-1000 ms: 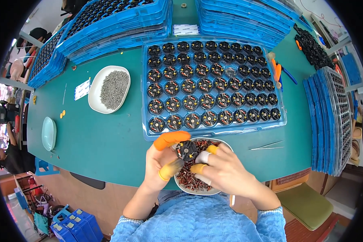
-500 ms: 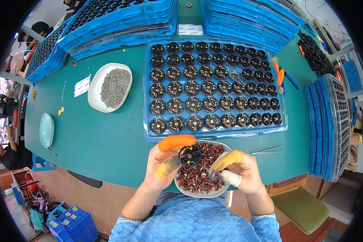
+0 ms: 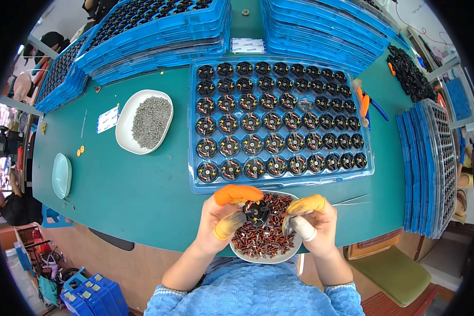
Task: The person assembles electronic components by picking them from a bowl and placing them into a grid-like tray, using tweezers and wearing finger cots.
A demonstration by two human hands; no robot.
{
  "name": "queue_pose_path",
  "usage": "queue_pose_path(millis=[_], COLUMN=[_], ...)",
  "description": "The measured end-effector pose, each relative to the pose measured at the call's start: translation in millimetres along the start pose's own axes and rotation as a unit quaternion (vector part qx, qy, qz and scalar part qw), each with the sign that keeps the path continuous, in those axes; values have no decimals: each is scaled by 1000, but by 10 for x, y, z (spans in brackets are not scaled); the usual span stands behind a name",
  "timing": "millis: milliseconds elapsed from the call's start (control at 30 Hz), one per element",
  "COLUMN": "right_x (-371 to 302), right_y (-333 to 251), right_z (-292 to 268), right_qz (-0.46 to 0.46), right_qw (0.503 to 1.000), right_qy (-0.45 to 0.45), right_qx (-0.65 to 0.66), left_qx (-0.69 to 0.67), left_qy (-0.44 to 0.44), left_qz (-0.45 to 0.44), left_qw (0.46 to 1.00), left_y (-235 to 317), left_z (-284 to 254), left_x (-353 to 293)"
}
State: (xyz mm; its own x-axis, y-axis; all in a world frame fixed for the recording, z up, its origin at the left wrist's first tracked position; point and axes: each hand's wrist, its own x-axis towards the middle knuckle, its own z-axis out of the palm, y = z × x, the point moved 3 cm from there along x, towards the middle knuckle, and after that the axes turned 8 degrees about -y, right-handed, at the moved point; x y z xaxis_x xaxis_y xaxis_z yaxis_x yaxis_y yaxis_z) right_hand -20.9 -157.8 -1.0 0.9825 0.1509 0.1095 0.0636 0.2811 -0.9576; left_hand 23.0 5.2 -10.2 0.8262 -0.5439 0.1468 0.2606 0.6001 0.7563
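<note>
My left hand [image 3: 222, 215], with orange and yellow finger cots, holds a small black round part [image 3: 257, 211] over a white bowl [image 3: 265, 257] full of small red-brown components. My right hand [image 3: 310, 221], also wearing finger cots, hovers over the bowl's right side with its fingertips pinched; whether they hold a component I cannot tell. Just beyond the bowl lies a blue tray [image 3: 192, 131] filled with rows of the same black round parts.
A white oval dish of small grey pieces [image 3: 145, 121] sits to the left, with a pale green lid [image 3: 61, 175] further left. Stacks of blue trays [image 3: 158, 31] line the back and right. Orange-handled pliers [image 3: 363, 102] and tweezers [image 3: 352, 200] lie at right.
My right hand has drawn away from the black part to the bowl's right side. My left hand keeps holding the part over the bowl.
</note>
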Motion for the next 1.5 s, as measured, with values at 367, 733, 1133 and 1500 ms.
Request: queue_pose_path(millis=[367,733,1133,1500], right_x=[-15,-29,69,60], right_y=[71,-25,-256,-331], right_z=[44,18,-3,53], right_qz=[55,81,-13,-169], right_qw=[992,995,983,923], right_qy=[-64,-40,-111,-134], right_qx=[97,-34,-143,-317], left_qx=[2,-38,0,-6], left_qy=[51,-3,-35,-30], left_qz=[-67,-14,-151,-159], left_qw=[996,999,988,987], left_y=[15,-22,-77,-50], left_z=[96,48,222,207], left_x=[13,-33,-62,-71])
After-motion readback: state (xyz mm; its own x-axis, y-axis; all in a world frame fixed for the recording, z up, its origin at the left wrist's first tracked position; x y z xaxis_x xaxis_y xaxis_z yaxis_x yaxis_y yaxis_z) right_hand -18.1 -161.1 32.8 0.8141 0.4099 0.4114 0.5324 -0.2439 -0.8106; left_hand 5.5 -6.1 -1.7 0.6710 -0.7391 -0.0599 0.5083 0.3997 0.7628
